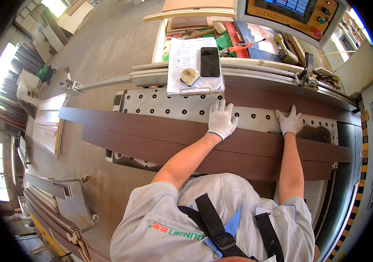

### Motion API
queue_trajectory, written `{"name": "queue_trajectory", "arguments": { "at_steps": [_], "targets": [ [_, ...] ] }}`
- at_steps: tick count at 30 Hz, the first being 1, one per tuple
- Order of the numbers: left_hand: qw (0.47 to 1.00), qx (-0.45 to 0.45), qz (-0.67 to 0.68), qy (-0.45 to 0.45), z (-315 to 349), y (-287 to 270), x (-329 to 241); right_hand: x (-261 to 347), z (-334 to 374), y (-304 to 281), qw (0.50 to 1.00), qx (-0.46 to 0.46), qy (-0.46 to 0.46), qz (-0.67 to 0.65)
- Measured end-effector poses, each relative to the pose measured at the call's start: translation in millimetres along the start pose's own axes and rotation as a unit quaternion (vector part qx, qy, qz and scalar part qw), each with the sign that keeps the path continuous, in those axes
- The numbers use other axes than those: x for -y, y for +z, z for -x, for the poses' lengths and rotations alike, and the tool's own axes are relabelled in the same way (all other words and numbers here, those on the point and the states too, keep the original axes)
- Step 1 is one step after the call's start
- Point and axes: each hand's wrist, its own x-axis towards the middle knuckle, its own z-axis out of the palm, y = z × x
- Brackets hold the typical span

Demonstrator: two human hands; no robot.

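Note:
Both my hands wear white knit gloves. My left hand (222,118) lies flat, fingers stretched forward, over the far edge of a long brown board (164,126). Farther right, my right hand (289,120) rests at the same edge with its fingers spread. A second brown board (239,162) lies alongside, nearer to my body. Both boards rest on a pale machine table (252,114) dotted with black round inserts. Beyond my hands another brown board (260,97) lies along the metal fence (256,70). Neither hand grips anything.
A clipboard with papers (180,54) sits by the fence, bearing a black phone (210,62) and a tape measure (190,76). Behind it is a tray of tools with an orange-handled tool (241,46). A control panel (289,15) overhangs the far right. Board stacks (48,120) stand left.

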Motion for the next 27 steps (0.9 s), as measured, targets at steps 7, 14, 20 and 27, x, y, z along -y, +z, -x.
{"name": "queue_trajectory", "arguments": {
  "at_steps": [7, 14, 20, 27],
  "targets": [
    [1.0, -0.003, 0.0, 0.002, 0.5, 0.8, 0.5, 1.6, 1.3, -3.7, 1.0, 0.016, 0.01, -0.003],
    [1.0, 0.001, -0.005, 0.001, 0.4, 0.5, 0.7, 0.7, 0.0, -2.5, 1.0, 0.02, 0.007, -0.022],
    [1.0, 0.009, -0.008, 0.0, -0.4, -1.1, -0.3, -1.9, -3.6, -0.1, 0.999, 0.027, 0.008, -0.029],
    [1.0, 0.013, -0.008, -0.001, -0.2, -0.5, 0.6, -0.5, -2.7, -3.0, 0.999, 0.03, 0.01, -0.033]
  ]
}}
